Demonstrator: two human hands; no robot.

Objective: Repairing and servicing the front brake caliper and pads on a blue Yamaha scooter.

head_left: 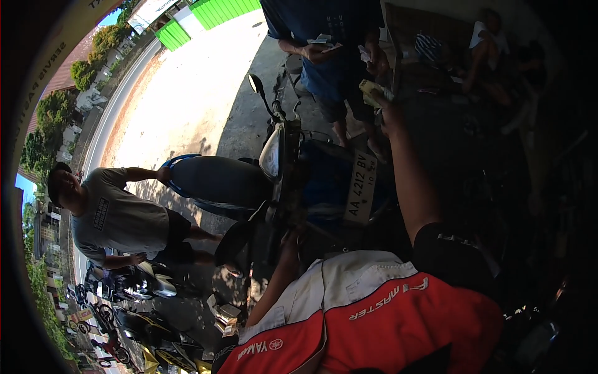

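Note:
My right arm reaches out past the front of a blue motor scooter. My right hand is closed on some folded yellowish banknotes. Facing me, a person in a dark T-shirt holds paper that looks like banknotes in one hand and something pale in the other. My left hand is low beside the scooter's handlebar, in deep shadow, its fingers hidden. A long dark seat and a number plate show on the scooter.
At left, a person in a grey T-shirt touches the scooter's blue rear rail. Several parked motorcycles stand at lower left. Someone sits in shade at upper right. A road runs beyond a sunlit forecourt.

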